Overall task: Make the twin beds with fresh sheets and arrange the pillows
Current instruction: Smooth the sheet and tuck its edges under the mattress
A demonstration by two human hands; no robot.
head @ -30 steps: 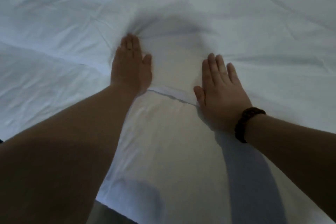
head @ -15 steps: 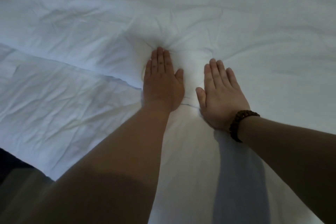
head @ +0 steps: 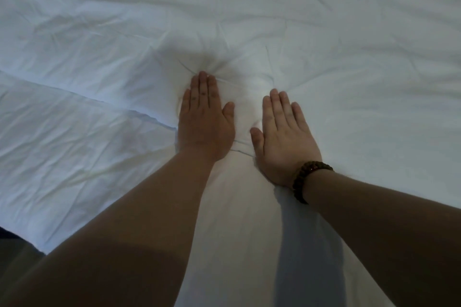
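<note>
A white duvet [head: 324,45] covers the far part of the bed, wrinkled, with creases gathering around my fingertips. Its hemmed edge [head: 139,112] runs from the left toward my hands. Below that edge lies the white bed sheet [head: 74,152]. My left hand [head: 204,122] lies flat, palm down, fingers straight and together, pressing on the duvet at the edge. My right hand [head: 284,137] presses flat beside it, fingers straight, a dark beaded bracelet [head: 306,182] on its wrist. Neither hand holds anything.
The near corner of the bed [head: 42,249] shows at lower left, with dark floor [head: 15,257] beyond it. My forearms cross the lower part of the view.
My left hand has slid to the right along the duvet's edge, close beside the right hand. The view has shifted, showing more sheet on the left.
</note>
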